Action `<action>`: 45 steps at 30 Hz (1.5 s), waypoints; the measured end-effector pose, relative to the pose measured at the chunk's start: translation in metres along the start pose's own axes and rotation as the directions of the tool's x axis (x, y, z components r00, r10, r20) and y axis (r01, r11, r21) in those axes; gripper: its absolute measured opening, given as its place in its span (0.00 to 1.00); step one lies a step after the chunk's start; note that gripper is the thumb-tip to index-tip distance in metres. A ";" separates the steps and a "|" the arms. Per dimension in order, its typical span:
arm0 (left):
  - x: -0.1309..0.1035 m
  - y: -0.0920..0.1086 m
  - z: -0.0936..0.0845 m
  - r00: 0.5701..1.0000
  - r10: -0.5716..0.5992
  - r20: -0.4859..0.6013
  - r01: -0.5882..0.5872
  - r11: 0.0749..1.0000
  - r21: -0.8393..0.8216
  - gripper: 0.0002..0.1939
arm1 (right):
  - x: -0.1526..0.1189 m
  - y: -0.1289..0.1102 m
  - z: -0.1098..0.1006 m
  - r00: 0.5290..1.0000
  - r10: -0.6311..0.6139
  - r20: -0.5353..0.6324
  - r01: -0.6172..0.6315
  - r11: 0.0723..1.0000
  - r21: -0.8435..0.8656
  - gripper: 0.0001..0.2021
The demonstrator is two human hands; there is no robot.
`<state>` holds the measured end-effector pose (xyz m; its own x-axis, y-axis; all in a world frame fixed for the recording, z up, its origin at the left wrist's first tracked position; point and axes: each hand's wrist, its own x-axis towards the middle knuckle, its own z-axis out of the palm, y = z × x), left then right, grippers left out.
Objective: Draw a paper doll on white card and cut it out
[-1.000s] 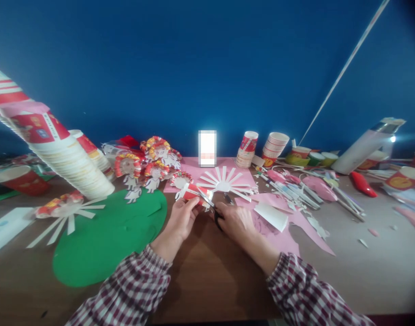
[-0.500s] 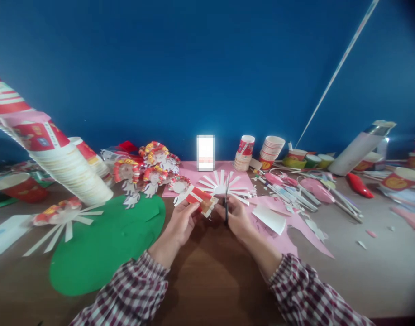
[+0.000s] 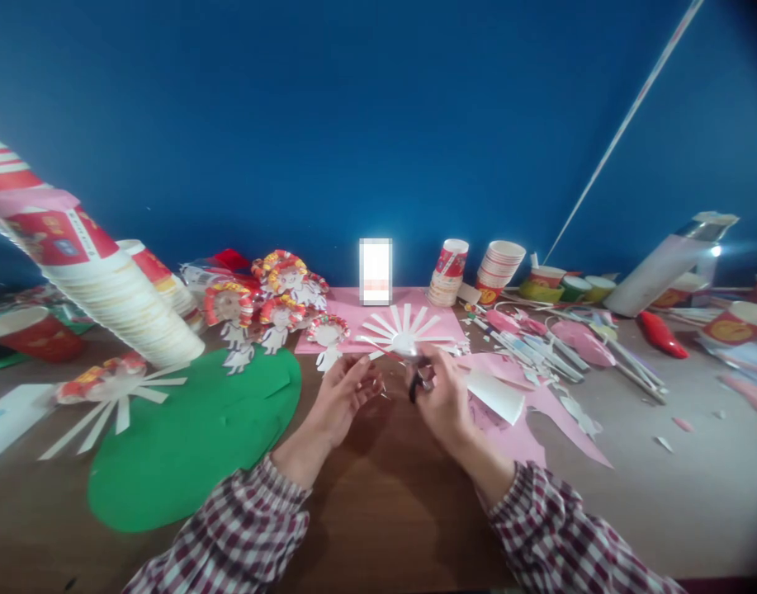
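My left hand (image 3: 344, 400) is over the middle of the brown table, its fingers apart and slightly curled, with nothing visible between them. Close by on the right, my right hand (image 3: 443, 396) is closed round black-handled scissors (image 3: 417, 386). A blurred white and red paper piece (image 3: 395, 351) shows at that hand's fingertips. Behind the hands, a white paper cup cut into spread strips (image 3: 406, 326) lies on a pink sheet (image 3: 347, 309). A small paper figure with a red-patterned ring (image 3: 328, 334) lies just beyond my left hand.
On the left are a tall leaning cup stack (image 3: 130, 305), a green paper shape (image 3: 192, 445) and several ringed paper figures (image 3: 279, 322). Cup stacks (image 3: 499, 268), pink scraps (image 3: 508, 437), a red object (image 3: 663, 334) and a leaning white bottle (image 3: 656, 268) occupy the right.
The red and white cup piece has left my left hand, whose fingers have loosened. It now appears at my right hand, and the scissors have turned in that hand's grip.
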<state>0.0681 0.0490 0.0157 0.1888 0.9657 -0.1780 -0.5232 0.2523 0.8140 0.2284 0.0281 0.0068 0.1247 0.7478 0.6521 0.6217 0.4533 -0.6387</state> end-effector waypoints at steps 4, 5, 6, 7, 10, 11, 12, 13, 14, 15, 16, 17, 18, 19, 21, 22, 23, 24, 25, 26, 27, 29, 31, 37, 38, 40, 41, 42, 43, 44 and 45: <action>-0.002 0.000 0.000 0.996 -0.046 0.078 0.044 0.999 0.028 0.16 | -0.003 -0.004 -0.004 0.934 -0.294 0.201 0.322 0.938 -0.125 0.23; -0.003 0.000 0.001 0.996 -0.048 0.071 0.044 0.998 0.051 0.16 | -0.003 -0.004 -0.003 0.914 -0.327 0.241 0.363 0.924 -0.123 0.24; -0.002 0.000 0.001 0.997 -0.047 0.053 0.043 0.996 0.076 0.16 | -0.004 -0.004 -0.002 0.897 -0.348 0.272 0.391 0.912 -0.121 0.25; -0.002 0.000 0.002 0.999 -0.044 0.031 0.041 0.994 0.101 0.16 | -0.005 -0.004 -0.001 0.884 -0.362 0.297 0.410 0.904 -0.118 0.26; 0.000 0.002 0.003 0.999 -0.037 -0.036 0.041 0.989 0.145 0.17 | -0.007 -0.004 0.002 0.877 -0.355 0.323 0.394 0.917 -0.064 0.26; 0.001 0.003 0.003 0.998 -0.031 -0.055 0.038 0.989 0.140 0.16 | -0.008 -0.004 0.002 0.897 -0.320 0.304 0.346 0.938 -0.034 0.25; 0.001 0.005 0.003 0.997 -0.022 -0.071 0.031 0.991 0.130 0.16 | -0.008 -0.004 0.003 0.925 -0.264 0.275 0.274 0.962 0.001 0.23; 0.001 0.006 0.002 0.997 -0.015 -0.081 0.025 0.993 0.118 0.16 | -0.008 -0.003 0.004 0.953 -0.183 0.241 0.178 0.983 0.042 0.21; 0.002 0.007 0.002 0.996 -0.011 -0.085 0.019 0.994 0.106 0.15 | -0.008 -0.003 0.005 0.974 -0.083 0.210 0.067 0.994 0.084 0.19; 0.002 0.008 0.001 0.996 -0.007 -0.090 0.016 0.995 0.097 0.15 | -0.007 -0.001 0.006 0.983 0.018 0.184 -0.042 0.991 0.127 0.16; 0.002 0.008 0.001 0.995 -0.005 -0.099 0.014 0.996 0.091 0.14 | -0.007 0.001 0.007 0.980 0.110 0.163 -0.138 0.976 0.171 0.14; 0.003 0.008 0.000 0.994 -0.004 -0.109 0.014 0.996 0.089 0.14 | -0.006 0.003 0.008 0.972 0.181 0.147 -0.210 0.954 0.213 0.12; 0.003 0.007 0.000 0.993 -0.005 -0.116 0.016 0.996 0.090 0.14 | -0.004 0.005 0.009 0.963 0.236 0.129 -0.262 0.931 0.254 0.11; 0.004 0.006 -0.001 0.993 -0.003 -0.119 0.014 0.995 0.095 0.14 | -0.003 0.006 0.009 0.954 0.278 0.116 -0.300 0.908 0.293 0.12; 0.005 0.004 -0.002 0.994 0.011 -0.113 0.002 0.993 0.115 0.14 | 0.000 0.007 0.010 0.935 0.335 0.121 -0.355 0.866 0.351 0.13; 0.005 0.003 -0.002 0.994 0.021 -0.105 -0.007 0.992 0.128 0.14 | 0.001 0.006 0.009 0.926 0.352 0.137 -0.378 0.851 0.364 0.14; 0.006 0.002 -0.003 0.995 0.030 -0.099 -0.016 0.990 0.141 0.14 | 0.002 0.005 0.009 0.919 0.362 0.157 -0.394 0.842 0.369 0.14; 0.006 0.001 -0.003 0.995 0.037 -0.092 -0.023 0.988 0.151 0.14 | 0.003 0.003 0.009 0.914 0.365 0.179 -0.406 0.836 0.370 0.14; 0.006 0.001 -0.003 0.996 0.042 -0.084 -0.029 0.987 0.157 0.14 | 0.003 0.000 0.008 0.910 0.364 0.198 -0.413 0.831 0.371 0.14; 0.006 0.000 -0.003 0.996 0.045 -0.073 -0.032 0.987 0.160 0.15 | 0.004 -0.002 0.008 0.907 0.362 0.214 -0.419 0.827 0.376 0.14; 0.006 0.000 -0.003 0.997 0.046 -0.060 -0.036 0.986 0.161 0.15 | 0.004 -0.004 0.007 0.905 0.360 0.229 -0.424 0.820 0.386 0.15; 0.005 0.001 -0.003 0.998 0.047 -0.036 -0.040 0.986 0.163 0.16 | 0.004 -0.006 0.007 0.897 0.361 0.256 -0.439 0.798 0.413 0.15; 0.003 0.001 -0.002 0.999 0.041 -0.014 -0.038 0.987 0.154 0.17 | 0.004 -0.007 0.007 0.888 0.372 0.270 -0.457 0.777 0.433 0.15; -0.001 0.001 0.000 0.999 0.043 0.026 -0.045 0.996 0.078 0.16 | 0.004 -0.001 0.007 0.880 0.395 0.263 -0.473 0.774 0.420 0.15; 0.000 0.001 0.000 0.999 0.053 0.000 -0.053 0.996 0.071 0.17 | 0.004 -0.001 0.007 0.883 0.393 0.256 -0.467 0.781 0.413 0.15; 0.002 0.001 -0.002 0.991 0.089 -0.096 -0.081 0.993 0.084 0.17 | 0.004 0.000 0.008 0.892 0.384 0.236 -0.450 0.796 0.406 0.15; 0.004 0.001 -0.004 0.982 0.113 -0.154 -0.098 0.990 0.102 0.18 | 0.004 0.000 0.008 0.896 0.381 0.226 -0.443 0.799 0.407 0.15; 0.005 0.001 -0.005 0.969 0.138 -0.203 -0.114 0.986 0.125 0.18 | 0.005 -0.001 0.008 0.899 0.380 0.218 -0.438 0.801 0.409 0.14; 0.006 0.002 -0.007 0.960 0.160 -0.231 -0.128 0.981 0.148 0.18 | 0.005 -0.001 0.008 0.899 0.382 0.214 -0.438 0.799 0.412 0.14; 0.007 0.002 -0.008 0.956 0.176 -0.234 -0.140 0.976 0.166 0.18 | 0.005 -0.002 0.009 0.898 0.387 0.212 -0.441 0.796 0.414 0.14; 0.007 0.002 -0.009 0.957 0.189 -0.222 -0.151 0.972 0.180 0.18 | 0.006 -0.003 0.008 0.895 0.393 0.211 -0.446 0.793 0.415 0.15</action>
<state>0.0608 0.0572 0.0116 -0.1025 0.9850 -0.1388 -0.3877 0.0889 0.9175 0.2210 0.0353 0.0087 0.1925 0.9499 0.2461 0.1161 0.2270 -0.9669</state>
